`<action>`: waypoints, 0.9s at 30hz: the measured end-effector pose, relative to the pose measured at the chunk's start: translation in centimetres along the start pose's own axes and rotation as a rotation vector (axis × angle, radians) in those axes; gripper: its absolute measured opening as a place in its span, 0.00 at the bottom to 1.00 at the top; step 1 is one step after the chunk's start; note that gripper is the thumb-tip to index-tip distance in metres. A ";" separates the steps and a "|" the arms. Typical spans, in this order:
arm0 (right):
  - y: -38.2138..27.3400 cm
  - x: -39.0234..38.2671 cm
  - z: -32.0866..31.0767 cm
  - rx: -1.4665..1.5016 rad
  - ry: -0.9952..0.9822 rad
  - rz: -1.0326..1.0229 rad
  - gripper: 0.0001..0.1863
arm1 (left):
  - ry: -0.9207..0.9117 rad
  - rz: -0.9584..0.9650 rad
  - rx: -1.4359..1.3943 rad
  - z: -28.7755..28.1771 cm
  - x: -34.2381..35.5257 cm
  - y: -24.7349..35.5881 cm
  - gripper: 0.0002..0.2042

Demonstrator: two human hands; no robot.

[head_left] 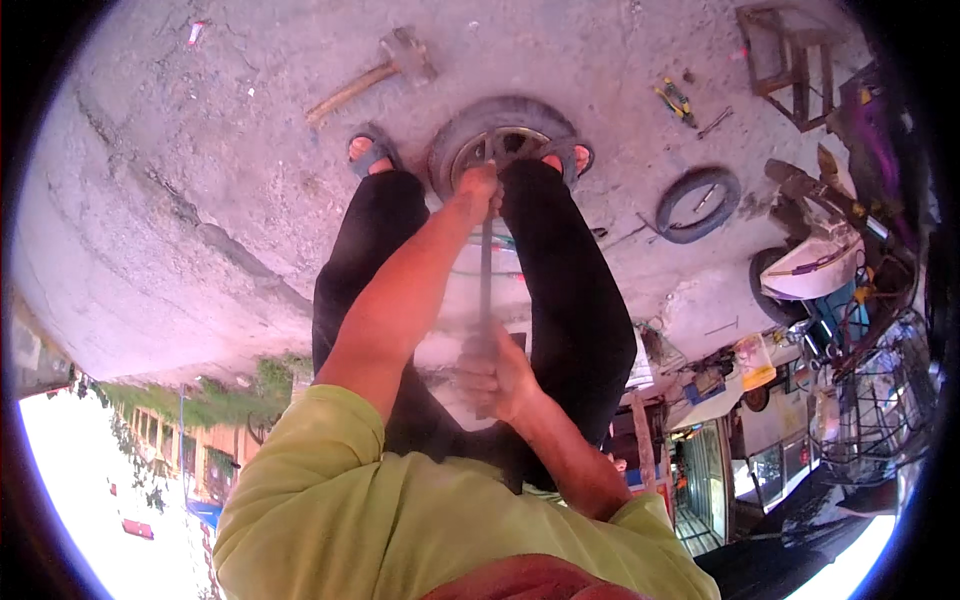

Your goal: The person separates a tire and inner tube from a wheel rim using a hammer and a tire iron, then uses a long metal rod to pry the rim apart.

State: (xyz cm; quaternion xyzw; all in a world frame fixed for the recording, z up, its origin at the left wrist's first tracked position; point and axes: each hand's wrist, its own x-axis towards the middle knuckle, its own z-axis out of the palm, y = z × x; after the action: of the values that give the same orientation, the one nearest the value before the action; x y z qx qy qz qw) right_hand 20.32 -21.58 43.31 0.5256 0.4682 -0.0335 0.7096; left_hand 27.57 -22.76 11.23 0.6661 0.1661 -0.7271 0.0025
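Note:
A wheel with a dark tyre (500,110) lies flat on the ground between my feet. A long flat metal bar (486,265), which looks like a tyre lever, runs from the wheel back toward my body. My left hand (480,190) is closed round the bar close to the wheel's rim. Nearer my body, my right hand (500,375) grips the bar's other end; its fingers are a little blurred. The bar's far tip is hidden behind my left hand and the rim. My right sandalled foot (575,160) is at the wheel's right edge.
Beyond my left foot (370,150) lies a sledgehammer (405,60). To the right are yellow-handled pliers (675,103), a loose tyre (665,212) with a tool inside its ring, and a box-shaped frame (790,65). Motorcycle parts (815,265) crowd the right edge.

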 end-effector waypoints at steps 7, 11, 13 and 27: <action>0.7 -0.7 -1.0 -0.376 0.164 -0.386 0.27 | 0.018 -0.034 0.024 0.7 -0.4 2.5 0.21; -0.6 -3.7 -1.6 -1.533 0.310 -1.445 0.28 | -0.083 -0.129 -0.215 -0.9 1.4 3.5 0.19; -2.2 -4.2 -0.2 -1.811 0.206 -1.497 0.31 | -0.065 -0.175 -0.195 -0.5 0.9 4.4 0.19; -10.1 0.3 1.4 -1.736 -0.764 -1.768 0.22 | 0.827 0.814 1.219 -15.0 7.0 10.8 0.27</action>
State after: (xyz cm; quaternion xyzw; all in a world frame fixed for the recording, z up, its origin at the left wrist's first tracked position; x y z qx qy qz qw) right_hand 15.86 -27.02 35.88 -0.6316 0.2922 -0.3221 0.6418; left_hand 43.72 -27.79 1.05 0.7715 -0.5214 -0.3293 -0.1565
